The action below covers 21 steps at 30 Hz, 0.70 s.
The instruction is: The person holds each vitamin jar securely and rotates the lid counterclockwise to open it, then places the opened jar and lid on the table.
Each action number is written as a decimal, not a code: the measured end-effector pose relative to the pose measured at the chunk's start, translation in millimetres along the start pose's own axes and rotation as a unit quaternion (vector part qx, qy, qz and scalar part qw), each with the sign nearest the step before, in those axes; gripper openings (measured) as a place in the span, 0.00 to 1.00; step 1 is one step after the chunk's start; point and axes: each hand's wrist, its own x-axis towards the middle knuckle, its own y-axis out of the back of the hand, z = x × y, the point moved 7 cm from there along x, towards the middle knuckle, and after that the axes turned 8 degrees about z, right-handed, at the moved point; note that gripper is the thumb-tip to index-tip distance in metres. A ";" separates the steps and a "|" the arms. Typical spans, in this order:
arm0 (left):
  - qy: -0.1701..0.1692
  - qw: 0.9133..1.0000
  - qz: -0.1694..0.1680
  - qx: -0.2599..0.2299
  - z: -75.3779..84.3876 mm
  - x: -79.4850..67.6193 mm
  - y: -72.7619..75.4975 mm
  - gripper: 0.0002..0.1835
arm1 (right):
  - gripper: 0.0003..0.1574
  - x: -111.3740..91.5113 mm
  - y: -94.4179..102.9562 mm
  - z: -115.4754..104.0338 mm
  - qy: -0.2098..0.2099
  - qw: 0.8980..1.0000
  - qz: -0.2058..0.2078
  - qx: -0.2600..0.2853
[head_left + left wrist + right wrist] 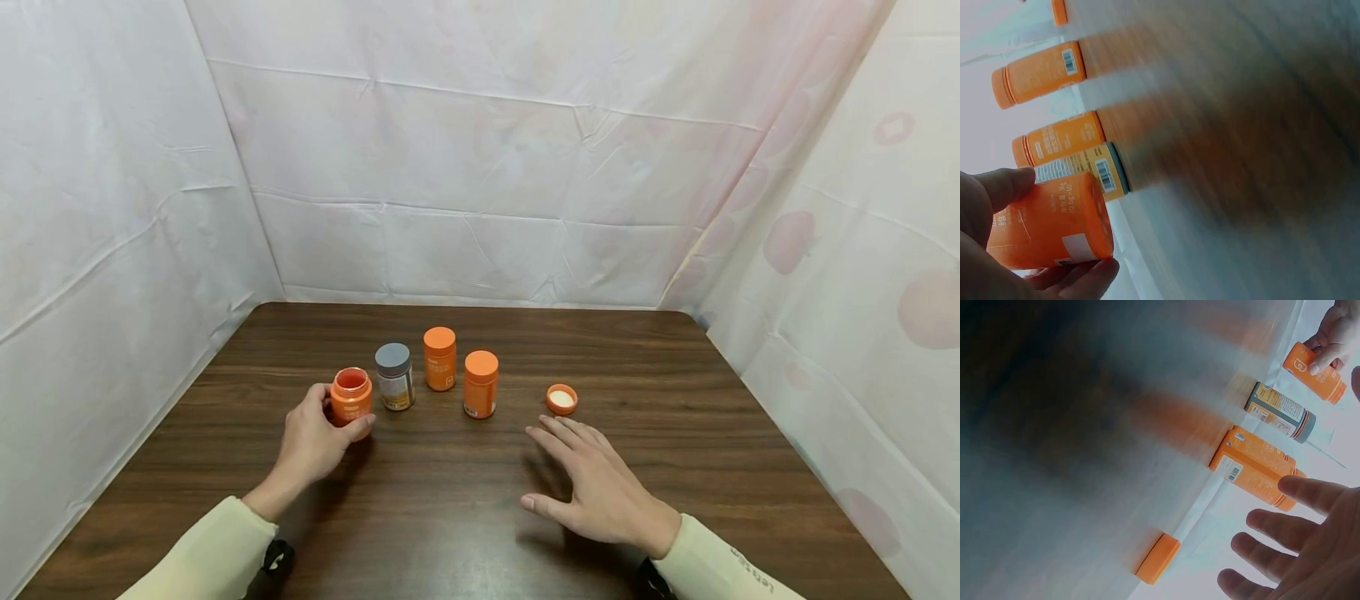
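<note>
My left hand (318,437) grips an uncapped orange bottle (351,395) round its side, thumb towards me and fingers behind. The bottle's mouth faces up and shows a reddish inside; in the left wrist view its printed side and lower edge (1099,215) show. Palm down, my right hand (592,479) hovers over the table with its fingers spread and nothing in them. Just beyond its fingertips lies an orange cap (562,399), its white inner side up. The right wrist view shows the same cap (1157,559) apart from the fingers.
Beside the held bottle stands a bottle with a grey lid (394,377). Right of it are two capped orange bottles, one farther back (440,358) and one nearer (481,384). White sheeting (480,167) rises behind and beside the dark wooden table (450,517).
</note>
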 end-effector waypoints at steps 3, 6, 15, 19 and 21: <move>0.006 1.000 -0.003 0.005 -3.2 2.4 0.7 0.36 | 0.52 -0.7 0.5 -0.7 -0.001 1.000 -0.001 0.002; 0.011 1.000 -0.002 0.006 -6.6 5.1 1.3 0.36 | 0.52 -1.2 1.0 -1.4 -0.003 1.000 -0.002 0.004; 0.034 0.999 -0.001 0.021 -20.3 16.2 3.3 0.37 | 0.52 -2.9 1.1 -2.7 -0.004 1.000 -0.003 0.006; 0.049 0.998 -0.004 0.029 -29.3 20.8 4.0 0.39 | 0.52 -3.8 1.0 -2.3 -0.007 1.000 -0.008 0.006; 0.053 0.998 -0.003 0.031 -33.7 23.1 4.6 0.39 | 0.52 -4.0 0.9 -2.2 -0.007 1.000 -0.008 0.005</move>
